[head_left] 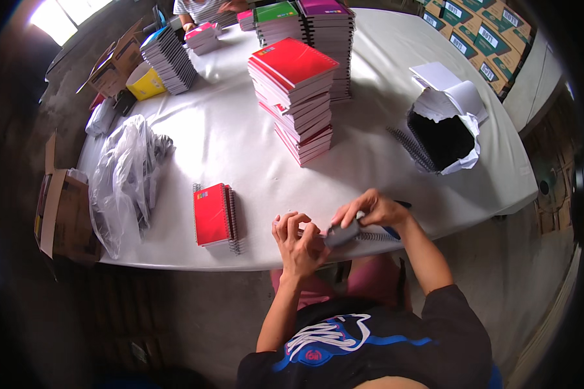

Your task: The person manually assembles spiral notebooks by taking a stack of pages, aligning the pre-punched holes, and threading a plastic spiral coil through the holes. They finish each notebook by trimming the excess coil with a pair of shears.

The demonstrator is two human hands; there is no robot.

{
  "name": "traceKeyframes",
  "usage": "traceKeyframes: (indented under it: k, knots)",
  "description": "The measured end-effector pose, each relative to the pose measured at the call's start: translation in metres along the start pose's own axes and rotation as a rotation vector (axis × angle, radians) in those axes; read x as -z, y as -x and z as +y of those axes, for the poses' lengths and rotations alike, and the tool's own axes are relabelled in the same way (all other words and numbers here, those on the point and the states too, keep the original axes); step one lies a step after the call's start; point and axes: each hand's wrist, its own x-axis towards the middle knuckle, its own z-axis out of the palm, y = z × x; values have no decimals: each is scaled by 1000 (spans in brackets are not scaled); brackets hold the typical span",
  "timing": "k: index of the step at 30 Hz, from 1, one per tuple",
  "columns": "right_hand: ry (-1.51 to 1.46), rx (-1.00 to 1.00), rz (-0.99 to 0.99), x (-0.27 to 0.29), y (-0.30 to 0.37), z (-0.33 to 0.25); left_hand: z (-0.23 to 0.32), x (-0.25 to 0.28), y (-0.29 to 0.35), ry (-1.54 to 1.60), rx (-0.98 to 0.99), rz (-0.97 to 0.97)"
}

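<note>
Grey object (pixel 341 235) is grasped in the right fingers (pixel 353 210), beside curled left fingers (pixel 294 225) whose hold is unclear.

A workshop, with the look of a small notebook bindery, surrounds a left hand (pixel 298 243) and right hand (pixel 373 209) busy at the near edge of a big white-covered table (pixel 240 149). Beyond the grip rises a tall stack of identical red notebooks (pixel 295 97), with purple notebooks (pixel 329 45) piled behind. To the grip's right, dark binding coils (pixel 412 149) lie against torn white wrapping (pixel 428 104); farther off, matching cartons (pixel 477 42) stand in bulk. Well left of the grip sits an open cardboard box (pixel 71 207). Far beyond the hands, a co-worker (pixel 204 10) occupies the table's opposite side.
</note>
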Motion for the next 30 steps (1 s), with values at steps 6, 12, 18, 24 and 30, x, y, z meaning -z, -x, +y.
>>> traceKeyframes:
  k: [6, 12, 18, 24, 30]
  knots:
    - [241, -50, 128, 7, 3, -14, -6, -7, -2, 42, -10, 1]
    - [486, -21, 24, -8, -5, -30, -10, -7, 1, 82, 102, 91]
    - [415, 72, -89, -20, -17, -32, -25, -15, 5, 288, 180, 192]
    - [424, 43, -125, -20, -30, -39, -42, -18, 6, 463, 177, 236]
    - [451, 32, -193, -31, -45, -45, -44, -25, 4, 449, 168, 249]
